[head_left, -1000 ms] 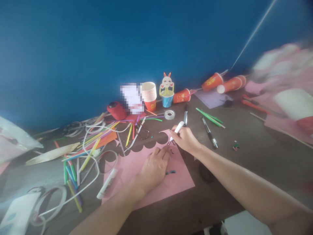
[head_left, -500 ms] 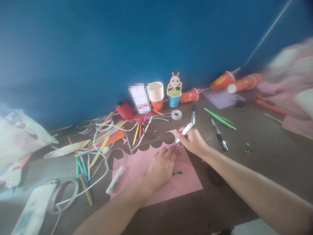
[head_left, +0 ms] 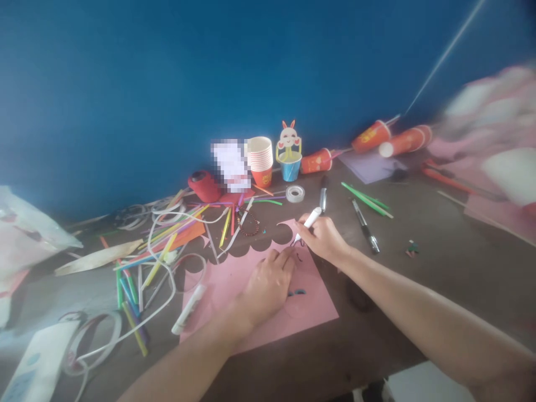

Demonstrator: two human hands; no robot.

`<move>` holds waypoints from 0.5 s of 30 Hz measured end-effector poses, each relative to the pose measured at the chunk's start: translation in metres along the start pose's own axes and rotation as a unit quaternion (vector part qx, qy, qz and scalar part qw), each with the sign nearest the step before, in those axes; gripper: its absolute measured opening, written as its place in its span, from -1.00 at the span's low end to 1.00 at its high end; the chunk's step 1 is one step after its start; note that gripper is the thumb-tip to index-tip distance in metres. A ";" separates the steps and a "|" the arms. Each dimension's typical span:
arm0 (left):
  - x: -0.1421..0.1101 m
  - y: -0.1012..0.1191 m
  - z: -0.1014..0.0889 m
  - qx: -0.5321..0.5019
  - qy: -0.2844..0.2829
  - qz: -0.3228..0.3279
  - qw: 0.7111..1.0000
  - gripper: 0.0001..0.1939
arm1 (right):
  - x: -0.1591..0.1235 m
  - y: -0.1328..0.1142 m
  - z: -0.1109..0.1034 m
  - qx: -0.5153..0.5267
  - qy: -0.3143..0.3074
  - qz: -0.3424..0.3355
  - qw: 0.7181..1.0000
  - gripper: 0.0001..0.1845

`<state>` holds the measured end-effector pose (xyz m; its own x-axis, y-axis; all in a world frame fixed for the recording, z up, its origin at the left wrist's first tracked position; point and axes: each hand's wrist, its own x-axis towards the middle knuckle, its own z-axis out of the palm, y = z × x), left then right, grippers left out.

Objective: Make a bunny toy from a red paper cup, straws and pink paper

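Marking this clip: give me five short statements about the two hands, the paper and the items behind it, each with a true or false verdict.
1. The right hand holds a white marker. True.
2. The left hand is raised well above the pink paper. False: it rests on the paper.
3. The blue cup stands upright. True.
4. The roll of tape is inside the blue cup. False: it lies on the table, in front of the cup.
5. The far edge of the pink paper is cut in curves. True.
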<state>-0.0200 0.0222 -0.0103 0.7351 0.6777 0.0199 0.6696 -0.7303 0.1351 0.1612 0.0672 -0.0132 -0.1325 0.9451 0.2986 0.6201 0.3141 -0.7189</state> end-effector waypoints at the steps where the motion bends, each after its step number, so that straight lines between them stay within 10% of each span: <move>1: 0.000 0.000 0.000 -0.002 -0.001 -0.001 1.000 -0.67 | 0.000 0.000 0.000 0.004 -0.005 -0.005 1.000 -0.74; 15: 0.000 -0.001 0.002 0.009 -0.001 0.004 1.000 -0.66 | 0.000 0.000 0.000 -0.023 -0.010 0.003 1.000 -0.74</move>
<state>-0.0204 0.0226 -0.0121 0.7409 0.6714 0.0191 0.6652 -0.7374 0.1176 0.1618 0.0673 -0.0133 -0.1437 0.9488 0.2812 0.6557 0.3041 -0.6911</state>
